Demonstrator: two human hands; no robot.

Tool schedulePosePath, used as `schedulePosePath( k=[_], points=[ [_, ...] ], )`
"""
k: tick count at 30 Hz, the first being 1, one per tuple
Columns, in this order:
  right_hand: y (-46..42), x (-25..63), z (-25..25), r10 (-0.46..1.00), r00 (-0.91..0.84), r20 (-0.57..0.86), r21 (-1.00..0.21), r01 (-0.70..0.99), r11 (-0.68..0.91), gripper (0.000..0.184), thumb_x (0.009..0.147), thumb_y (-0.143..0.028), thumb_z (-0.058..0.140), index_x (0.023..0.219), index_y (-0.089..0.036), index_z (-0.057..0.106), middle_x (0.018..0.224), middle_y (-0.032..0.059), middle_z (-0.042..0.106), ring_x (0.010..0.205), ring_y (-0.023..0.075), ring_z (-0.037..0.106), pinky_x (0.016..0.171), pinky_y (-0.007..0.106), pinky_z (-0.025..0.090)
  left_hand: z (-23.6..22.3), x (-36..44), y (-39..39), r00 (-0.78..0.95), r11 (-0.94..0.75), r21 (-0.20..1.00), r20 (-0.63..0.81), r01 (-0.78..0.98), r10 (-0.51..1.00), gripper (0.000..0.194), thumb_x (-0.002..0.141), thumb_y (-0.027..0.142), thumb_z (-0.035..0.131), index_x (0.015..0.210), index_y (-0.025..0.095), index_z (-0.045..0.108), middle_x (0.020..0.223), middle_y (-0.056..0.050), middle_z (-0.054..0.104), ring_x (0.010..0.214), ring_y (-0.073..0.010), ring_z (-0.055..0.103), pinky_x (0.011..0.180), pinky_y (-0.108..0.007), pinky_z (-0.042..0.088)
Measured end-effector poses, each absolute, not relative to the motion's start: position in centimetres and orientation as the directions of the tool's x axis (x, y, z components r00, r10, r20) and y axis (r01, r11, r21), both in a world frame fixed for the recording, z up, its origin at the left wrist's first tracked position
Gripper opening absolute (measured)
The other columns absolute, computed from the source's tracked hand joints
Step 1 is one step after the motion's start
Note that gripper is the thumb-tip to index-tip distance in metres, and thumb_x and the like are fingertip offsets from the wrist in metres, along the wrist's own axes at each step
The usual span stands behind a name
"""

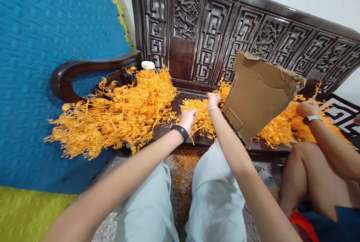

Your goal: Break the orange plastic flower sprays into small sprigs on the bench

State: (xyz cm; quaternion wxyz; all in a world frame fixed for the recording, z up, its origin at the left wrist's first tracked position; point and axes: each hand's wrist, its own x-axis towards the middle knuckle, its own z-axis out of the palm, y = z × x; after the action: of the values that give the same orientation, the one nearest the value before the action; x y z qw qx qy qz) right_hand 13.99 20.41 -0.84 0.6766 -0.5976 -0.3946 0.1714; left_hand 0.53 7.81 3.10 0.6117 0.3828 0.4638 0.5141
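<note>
Left hand point(188, 118): ours, a black band point(180, 133) at its wrist, the fingers curled inward over the left part of the middle pile point(201, 115); we cannot tell whether they close on a strand. Right hand point(213, 100): also ours, a thin bracelet point(214, 108) at its wrist, bent into a loose fist at the pile's right side; its contents, if any, we cannot make out. The two hands are near each other but apart. Middle pile: orange, finely branched sprigs, lying on the bench directly in front of us. Left heap point(120, 118): the same orange stuff, much larger, spilling past the bench's near edge, beside the curved armrest point(63, 80). White tub point(148, 65): one, behind the left heap, only its top showing. Cardboard point(260, 95): one brown sheet with ragged edges, tilted, right of our right hand; a wire loop point(234, 118) shows at its lower left. Right heap point(278, 127): more orange, beyond the cardboard, with a co-worker's hand point(306, 108) at it, a watch point(312, 119) on the wrist. Bench point(181, 62): dark wood, back carved. Mat point(42, 28): blue, textured, at our left. Loose orange bits point(184, 165): scattered on the floor between our legs.
</note>
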Motion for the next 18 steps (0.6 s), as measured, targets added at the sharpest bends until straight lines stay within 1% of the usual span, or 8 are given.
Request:
schedulePosePath(
  k=[3, 6, 9, 12, 15, 18],
  points=[
    [19.7, 16.7, -1.7, 0.668, 0.696, 0.263, -0.964, 0.222, 0.149, 0.007, 0.061, -0.016, 0.046, 0.063, -0.02, 0.041, 0.055, -0.0049, 0.043, 0.055, 0.0101, 0.043, 0.056, 0.023, 0.039, 4.0, 0.3, 5.9, 0.152, 0.156, 0.948, -0.117, -0.276, 0.981, 0.028, 0.068, 0.007, 0.053, 0.042, 0.014, 0.044, 0.04, 0.005, 0.036, 0.037, -0.0036, 0.028, 0.041, -0.02, 0.018],
    [19.0, 17.8, -2.7, 0.706, 0.665, 0.244, -0.964, 0.244, 0.104, 0.011, 0.06, -0.018, 0.054, 0.068, -0.018, 0.047, 0.059, -0.0035, 0.05, 0.056, 0.0109, 0.047, 0.058, 0.024, 0.042, 4.4, -0.5, 5.7, 0.174, 0.139, 0.95, -0.092, -0.281, 0.98, 0.027, 0.068, 0.007, 0.055, 0.043, 0.013, 0.046, 0.039, 0.005, 0.036, 0.038, -0.0032, 0.029, 0.041, -0.019, 0.018],
    [18.6, 17.8, -3.4, 0.776, 0.578, 0.254, -0.951, 0.295, 0.091, 0.01, 0.059, -0.018, 0.059, 0.066, -0.017, 0.052, 0.064, -0.0004, 0.057, 0.061, 0.0124, 0.053, 0.065, 0.026, 0.044, 4.3, -1.9, 7.0, 0.15, 0.174, 0.943, -0.135, -0.284, 0.979, 0.029, 0.07, 0.006, 0.049, 0.043, 0.014, 0.044, 0.038, 0.005, 0.033, 0.036, -0.0034, 0.026, 0.039, -0.019, 0.017],
    [18.4, 17.5, -3.7, 0.837, 0.485, 0.254, -0.931, 0.358, 0.074, 0.007, 0.055, -0.015, 0.062, 0.058, -0.016, 0.056, 0.063, 0.0013, 0.06, 0.063, 0.0145, 0.055, 0.069, 0.027, 0.044, 4.0, -3.3, 8.5, 0.119, 0.207, 0.935, -0.18, -0.288, 0.976, 0.029, 0.071, 0.007, 0.046, 0.044, 0.015, 0.042, 0.037, 0.005, 0.03, 0.035, -0.0036, 0.024, 0.037, -0.019, 0.016],
    [18.2, 17.5, -3.9, 0.853, 0.448, 0.267, -0.905, 0.422, 0.061, 0.006, 0.054, -0.013, 0.063, 0.055, -0.016, 0.058, 0.062, 0.0025, 0.062, 0.065, 0.0164, 0.056, 0.074, 0.029, 0.043, 3.6, -4.3, 9.7, 0.085, 0.22, 0.927, -0.204, -0.303, 0.975, 0.029, 0.072, 0.009, 0.046, 0.044, 0.015, 0.04, 0.035, 0.006, 0.028, 0.034, -0.0032, 0.022, 0.036, -0.018, 0.016],
    [18.1, 17.8, -4.1, 0.842, 0.451, 0.296, -0.885, 0.461, 0.064, 0.005, 0.057, -0.016, 0.063, 0.057, -0.016, 0.058, 0.066, 0.0029, 0.063, 0.068, 0.0165, 0.055, 0.077, 0.03, 0.042, 3.2, -4.7, 10.3, 0.092, 0.251, 0.912, -0.234, -0.325, 0.968, 0.029, 0.074, 0.012, 0.046, 0.045, 0.015, 0.04, 0.036, 0.006, 0.027, 0.033, -0.003, 0.022, 0.035, -0.017, 0.016]
  ],
)
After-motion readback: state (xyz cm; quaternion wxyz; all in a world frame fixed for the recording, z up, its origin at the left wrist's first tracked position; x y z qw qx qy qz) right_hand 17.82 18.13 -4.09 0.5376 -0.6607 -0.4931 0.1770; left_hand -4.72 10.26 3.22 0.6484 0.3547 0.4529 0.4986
